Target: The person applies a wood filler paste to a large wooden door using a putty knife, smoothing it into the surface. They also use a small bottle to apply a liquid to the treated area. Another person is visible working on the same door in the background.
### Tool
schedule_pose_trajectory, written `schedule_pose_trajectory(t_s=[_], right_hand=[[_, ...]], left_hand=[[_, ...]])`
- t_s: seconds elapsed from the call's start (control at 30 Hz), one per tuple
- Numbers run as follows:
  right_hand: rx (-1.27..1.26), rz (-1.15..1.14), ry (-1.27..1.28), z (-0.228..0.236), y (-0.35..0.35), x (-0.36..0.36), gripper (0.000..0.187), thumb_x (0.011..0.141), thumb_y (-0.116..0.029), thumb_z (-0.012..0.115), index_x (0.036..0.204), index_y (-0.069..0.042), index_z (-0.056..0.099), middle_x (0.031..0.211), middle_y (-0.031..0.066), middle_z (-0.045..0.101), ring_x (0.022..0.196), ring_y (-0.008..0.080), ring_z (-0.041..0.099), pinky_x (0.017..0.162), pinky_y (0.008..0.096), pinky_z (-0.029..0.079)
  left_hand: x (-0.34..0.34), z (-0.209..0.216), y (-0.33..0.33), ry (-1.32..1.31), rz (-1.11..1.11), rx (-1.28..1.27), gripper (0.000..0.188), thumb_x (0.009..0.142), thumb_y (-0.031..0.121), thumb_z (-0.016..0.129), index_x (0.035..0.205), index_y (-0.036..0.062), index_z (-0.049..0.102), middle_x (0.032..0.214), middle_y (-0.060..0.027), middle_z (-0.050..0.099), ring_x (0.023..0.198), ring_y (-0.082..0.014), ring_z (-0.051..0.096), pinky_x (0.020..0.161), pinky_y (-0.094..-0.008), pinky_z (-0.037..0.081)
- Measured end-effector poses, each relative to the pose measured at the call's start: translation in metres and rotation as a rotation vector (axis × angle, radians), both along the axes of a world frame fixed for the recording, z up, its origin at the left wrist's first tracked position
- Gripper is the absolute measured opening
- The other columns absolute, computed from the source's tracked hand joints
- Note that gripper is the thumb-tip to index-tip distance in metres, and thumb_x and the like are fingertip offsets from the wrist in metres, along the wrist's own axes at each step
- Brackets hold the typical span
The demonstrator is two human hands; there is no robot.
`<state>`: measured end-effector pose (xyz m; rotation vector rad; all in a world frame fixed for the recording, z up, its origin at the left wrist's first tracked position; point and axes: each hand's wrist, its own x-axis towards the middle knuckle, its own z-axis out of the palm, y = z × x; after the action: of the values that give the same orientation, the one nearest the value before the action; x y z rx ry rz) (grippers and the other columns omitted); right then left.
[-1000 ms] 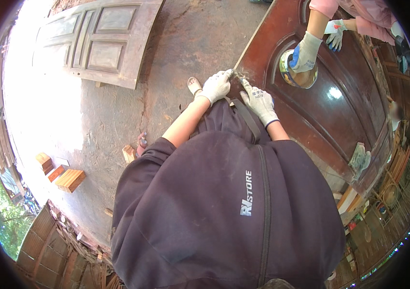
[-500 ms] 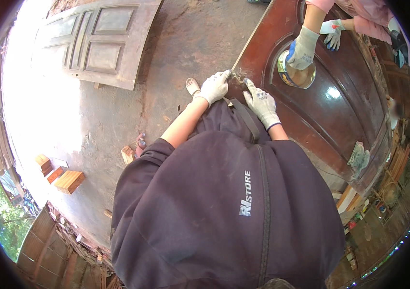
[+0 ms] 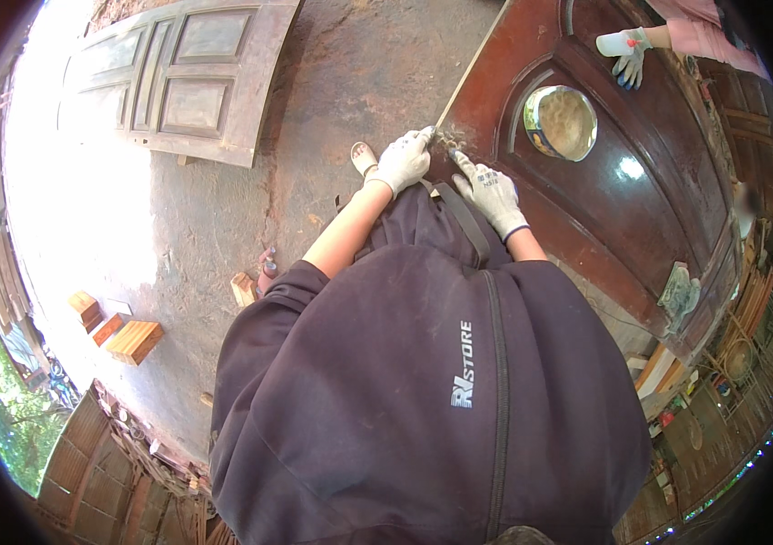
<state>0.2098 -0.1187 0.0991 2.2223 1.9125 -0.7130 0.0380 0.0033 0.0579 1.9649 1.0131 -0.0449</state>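
We face the near left corner of a dark red-brown door (image 3: 627, 204), whose left edge rises up and right from our fingertips, while its near edge slants down to the right beside our dark jacket (image 3: 359, 391). To our left, the concrete floor (image 3: 332, 100) gives us room, running between that edge and a paler panelled door (image 3: 196, 77). Wooden blocks (image 3: 137, 342) lie farther left, and another block (image 3: 243, 289) sits near our left side. On the red-brown door, a round tin (image 3: 564, 125) with a tan inside stands ahead and to the right, in the way of a reach farther across; beyond it rests a co-worker's gloved hand (image 3: 630, 68) below a pink sleeve (image 3: 704, 41). A fibrous tangle (image 3: 452, 141) lies at the corner between our hands; it bunches loosely, so we cannot tell its long axis. Our gloved left hand (image 3: 405, 162) and right hand (image 3: 491, 191) are close but apart, fingertips converging on it, the right index finger stretched up and left. Whether either pinches it, we cannot tell.
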Motion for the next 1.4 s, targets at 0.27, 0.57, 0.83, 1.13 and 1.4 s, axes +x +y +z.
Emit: schedule_pose_trajectory(t_s=[0.27,0.57,0.83,1.13,1.4], right_hand=[[0.005,-0.054,0.078,0.008,0.002,0.0,0.054,0.095,-0.045,0.052,0.147,-0.032,0.044,0.099,0.0159,0.07,0.086,0.0347,0.069,0.076,0.0478,0.055],[0.122,-0.241,0.139,-0.002,-0.009,0.009,0.059,0.095,-0.043,0.054,0.149,-0.021,0.041,0.112,0.0171,0.07,0.092,0.0375,0.069,0.08,0.0483,0.054],[0.141,-0.394,0.22,0.002,-0.015,0.012,0.062,0.096,-0.04,0.054,0.152,-0.023,0.034,0.123,0.0183,0.066,0.103,0.0401,0.065,0.087,0.05,0.052],[0.251,-0.162,0.139,-0.018,-0.024,0.023,0.054,0.097,-0.04,0.055,0.145,-0.018,0.045,0.099,0.0138,0.07,0.085,0.0339,0.069,0.074,0.0457,0.054],[0.19,0.049,0.029,-0.013,-0.009,-0.009,0.061,0.096,-0.039,0.055,0.149,-0.013,0.042,0.08,0.0127,0.068,0.066,0.0324,0.066,0.06,0.0471,0.052]], left_hand=[[-0.002,-0.006,-0.002,-0.012,0.008,0.039,0.049,0.093,0.015,0.041,0.141,0.0067,0.049,0.133,-0.0206,0.056,0.12,-0.0378,0.057,0.103,-0.0441,0.043],[0.012,-0.002,-0.019,-0.15,-0.219,0.655,0.051,0.085,0.016,0.054,0.135,0.0063,0.057,0.142,-0.0172,0.048,0.13,-0.0392,0.044,0.106,-0.0503,0.04],[0.014,-0.004,-0.031,0.01,-0.399,0.738,0.053,0.085,0.024,0.056,0.137,0.0146,0.058,0.149,-0.0126,0.043,0.14,-0.0363,0.035,0.116,-0.0504,0.03],[0.001,-0.016,-0.017,-0.001,-0.211,0.721,0.069,0.076,0.038,0.071,0.135,0.0083,0.054,0.146,-0.018,0.045,0.133,-0.0414,0.042,0.111,-0.0539,0.035],[-0.016,-0.055,-0.028,-0.265,0.166,0.286,0.043,0.09,0.022,0.051,0.128,0.0029,0.059,0.129,-0.0209,0.06,0.124,-0.0365,0.055,0.107,-0.0452,0.042]])
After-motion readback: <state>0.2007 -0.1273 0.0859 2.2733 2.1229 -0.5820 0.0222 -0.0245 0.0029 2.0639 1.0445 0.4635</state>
